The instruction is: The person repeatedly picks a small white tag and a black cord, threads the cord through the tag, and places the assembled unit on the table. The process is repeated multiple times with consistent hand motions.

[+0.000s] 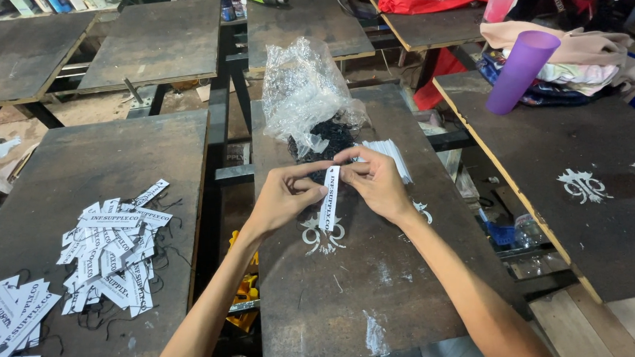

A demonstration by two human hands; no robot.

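**Tag held over the middle board**

Hands meet above the middle board (pixel 366 284): my left hand (pixel 286 197) and right hand (pixel 376 183) both pinch one white paper tag (pixel 329 197) at its upper end, fingers closed on it, the strip hanging upright between them. I judge this the stringing step; whether a black loop is already through the hole I cannot tell, the fingers hide it. Just behind the tag sits a clear plastic bag (pixel 306 92) spilling black strings (pixel 330 138), with a stack of blank white tags (pixel 392 156) to its right. Far left of the board lies the finished tag pile (pixel 114 243). Next calls for a fine, steady thread.
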